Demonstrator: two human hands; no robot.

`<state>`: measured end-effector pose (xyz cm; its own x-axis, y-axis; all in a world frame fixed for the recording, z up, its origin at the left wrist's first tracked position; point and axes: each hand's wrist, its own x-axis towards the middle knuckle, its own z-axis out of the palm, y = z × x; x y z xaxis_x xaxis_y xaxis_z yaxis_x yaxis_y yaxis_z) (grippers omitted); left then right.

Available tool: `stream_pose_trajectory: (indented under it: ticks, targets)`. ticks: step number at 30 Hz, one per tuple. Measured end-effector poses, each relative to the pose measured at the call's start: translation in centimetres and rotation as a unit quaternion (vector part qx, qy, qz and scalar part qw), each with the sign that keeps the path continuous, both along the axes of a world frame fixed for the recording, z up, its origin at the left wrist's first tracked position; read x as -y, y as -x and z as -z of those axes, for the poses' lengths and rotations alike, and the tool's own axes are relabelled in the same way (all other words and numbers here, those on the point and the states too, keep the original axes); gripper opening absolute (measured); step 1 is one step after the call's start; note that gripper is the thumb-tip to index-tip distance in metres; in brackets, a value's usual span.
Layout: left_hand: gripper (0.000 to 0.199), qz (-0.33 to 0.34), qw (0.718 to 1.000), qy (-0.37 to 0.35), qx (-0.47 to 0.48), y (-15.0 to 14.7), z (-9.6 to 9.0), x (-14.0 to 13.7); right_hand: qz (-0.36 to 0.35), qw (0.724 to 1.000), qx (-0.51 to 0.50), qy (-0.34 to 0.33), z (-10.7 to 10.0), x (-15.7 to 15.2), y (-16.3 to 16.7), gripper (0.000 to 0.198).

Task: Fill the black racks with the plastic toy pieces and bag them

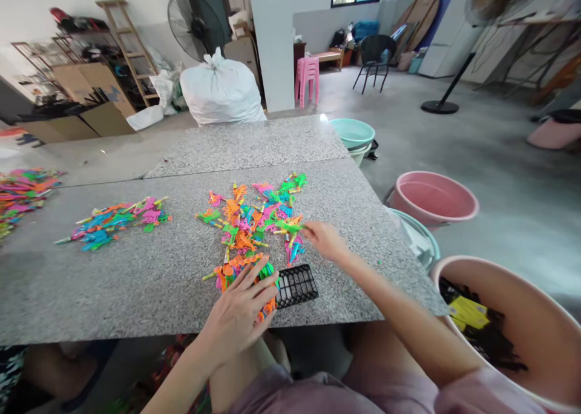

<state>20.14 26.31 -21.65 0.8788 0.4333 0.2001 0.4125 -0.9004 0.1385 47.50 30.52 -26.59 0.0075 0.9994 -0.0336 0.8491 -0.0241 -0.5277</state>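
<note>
Left hand (247, 292) on toys (227, 272); tub (540, 335) holds yellow pieces (469, 313).

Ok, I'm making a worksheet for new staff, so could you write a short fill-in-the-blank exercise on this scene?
1. The hand nearest the black tray is the person's ____ one.
2. The toy at the right hand is mostly ____.
3. The tied sack beyond the table is ____.
4. The stacked stools are ____.

Missing words: left; green; white; pink.
</note>
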Motion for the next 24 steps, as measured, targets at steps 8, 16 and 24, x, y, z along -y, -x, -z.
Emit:
stream_pose_trajectory:
  ticks: [8, 16, 24]
  targets:
    - [0.020, 0.016, 1.000, 0.002, 0.016, 0.2, 0.5, -0.2, 0.071, 0.971, -0.009, 0.227, -2.9, 1.1, -9.0, 0.017]
    - [0.021, 0.012, 1.000, 0.001, 0.007, 0.2, 0.2, -0.1, 0.193, 0.968, 0.072, 0.141, 1.9, 3.9, -5.8, 0.043]
    - [0.021, 0.016, 1.000, 0.006, -0.022, 0.4, 0.1, -0.3, 0.106, 0.918, -0.370, 0.099, 3.0, 6.3, 2.7, 0.012]
